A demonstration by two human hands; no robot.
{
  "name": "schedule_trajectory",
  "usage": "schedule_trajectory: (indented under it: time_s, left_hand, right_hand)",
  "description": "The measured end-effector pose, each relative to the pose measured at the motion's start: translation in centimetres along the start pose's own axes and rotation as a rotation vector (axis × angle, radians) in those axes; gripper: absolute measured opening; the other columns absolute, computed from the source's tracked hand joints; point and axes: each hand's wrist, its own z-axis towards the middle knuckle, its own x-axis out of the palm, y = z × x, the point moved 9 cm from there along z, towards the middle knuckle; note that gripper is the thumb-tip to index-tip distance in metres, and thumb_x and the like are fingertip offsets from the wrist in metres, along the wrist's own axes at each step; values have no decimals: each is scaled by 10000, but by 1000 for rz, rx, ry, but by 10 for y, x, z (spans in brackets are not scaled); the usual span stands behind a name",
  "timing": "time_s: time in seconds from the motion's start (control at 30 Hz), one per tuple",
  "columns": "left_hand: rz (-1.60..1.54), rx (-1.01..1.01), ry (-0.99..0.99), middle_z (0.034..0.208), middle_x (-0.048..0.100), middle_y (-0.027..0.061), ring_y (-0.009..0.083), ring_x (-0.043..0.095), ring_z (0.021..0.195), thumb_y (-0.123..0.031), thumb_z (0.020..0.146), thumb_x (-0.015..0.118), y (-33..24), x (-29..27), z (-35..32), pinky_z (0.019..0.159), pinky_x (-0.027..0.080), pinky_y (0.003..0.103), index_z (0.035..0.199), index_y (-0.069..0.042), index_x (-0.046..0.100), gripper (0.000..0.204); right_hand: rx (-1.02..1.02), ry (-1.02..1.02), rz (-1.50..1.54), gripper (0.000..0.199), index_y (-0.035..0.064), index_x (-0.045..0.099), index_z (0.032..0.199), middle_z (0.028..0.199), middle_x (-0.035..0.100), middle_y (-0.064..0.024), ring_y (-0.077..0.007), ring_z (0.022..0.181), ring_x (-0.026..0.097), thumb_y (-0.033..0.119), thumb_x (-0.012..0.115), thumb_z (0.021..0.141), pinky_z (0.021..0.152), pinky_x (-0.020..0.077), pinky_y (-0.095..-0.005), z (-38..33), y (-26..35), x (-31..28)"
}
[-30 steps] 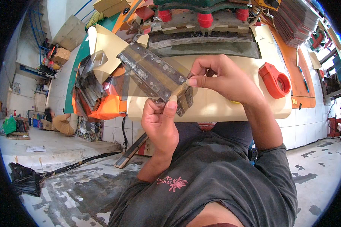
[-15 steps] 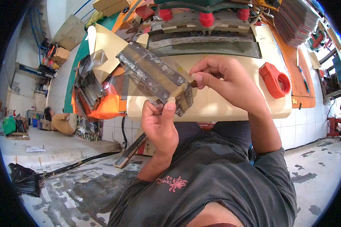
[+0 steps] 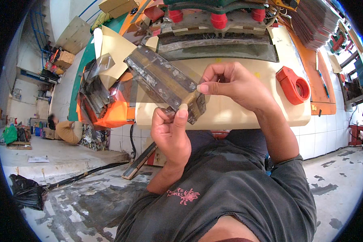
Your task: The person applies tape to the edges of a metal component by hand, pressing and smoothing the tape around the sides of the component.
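Observation:
A long, worn block with dark strips, a brownish-yellow middle and pale scuffed patches is held up at a slant over the near edge of the table. My left hand grips its near end, thumb on top and fingers curled beneath. At the block's right corner my right hand is closed in a pinch, its thumb tip against the corner. What lies between those fingertips is hidden. Clear plastic film shows around the block's left side.
A cream-topped table lies under my hands. On it are a red holder with a round opening at right and a long dark channel behind. Clear and dark plastic scraps heap at left. Another person sits far left.
My right fingertips have moved slightly left onto the block's corner; a small brown piece seen at them before is now hidden. My left hand and the block have barely moved.

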Motion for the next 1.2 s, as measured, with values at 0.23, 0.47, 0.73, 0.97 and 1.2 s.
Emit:
schedule_trajectory:
  time_s: [0.23,0.47,0.73,0.97,1.2]
  left_hand:
    - [13,35,44,964,637,33,68,556,882,-29,989,674,3,-2,-2,871,471,265,964,-44,547,130]
    - [-1,42,21,953,618,24,62,544,873,-7,990,668,4,-2,-4,858,472,267,943,-58,523,161]
    - [-31,57,-1,980,604,24,81,549,908,9,992,657,3,-5,-6,873,471,268,948,-64,509,171]
    - [-42,36,3,968,599,19,79,539,898,-3,993,667,5,1,-5,861,461,262,953,-72,506,180]
    - [-14,24,-9,951,586,5,64,511,858,-20,996,672,5,8,-5,802,441,243,956,-81,496,190]
  right_hand:
    - [-76,-235,-349,199,8,661,878,749,619,-1,-71,680,496,153,791,913,610,401,-280,-23,36,4]
    - [-453,-494,-623,138,2,600,829,793,613,-175,-414,746,605,45,732,837,634,456,-455,-42,63,17]
    - [-515,-614,-866,125,23,613,869,800,554,-138,-368,748,575,57,731,843,638,459,-462,-54,71,40]
    - [-563,-773,-1032,122,18,632,885,790,554,-123,-336,716,576,24,742,833,621,471,-438,-62,66,54]
    - [-652,-790,-1054,251,10,632,1004,817,505,-108,-284,722,560,51,670,759,564,467,-408,-66,55,57]
